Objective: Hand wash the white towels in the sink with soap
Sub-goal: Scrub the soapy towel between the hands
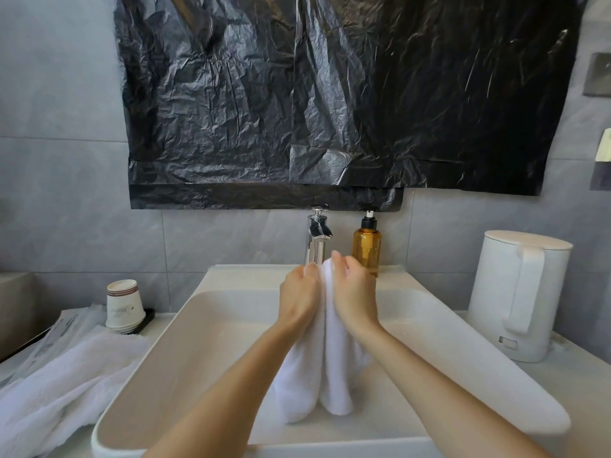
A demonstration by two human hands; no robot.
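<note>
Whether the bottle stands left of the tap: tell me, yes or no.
No, the bottle stands right of the tap.

Grey tiled wall [59, 160] in front of me, pale grout lines. Crinkled black plastic sheet [330, 94] hangs across most of it (two overlapping pieces, glossy where light hits). White countertop [578, 375] runs along both sides. My right: white kettle [519, 292], upright, handle facing me. My left: stack of paper cups [124, 305], upside down, on a black tray [149, 320]. Grey plate [598, 74] on the wall, far right.
</note>
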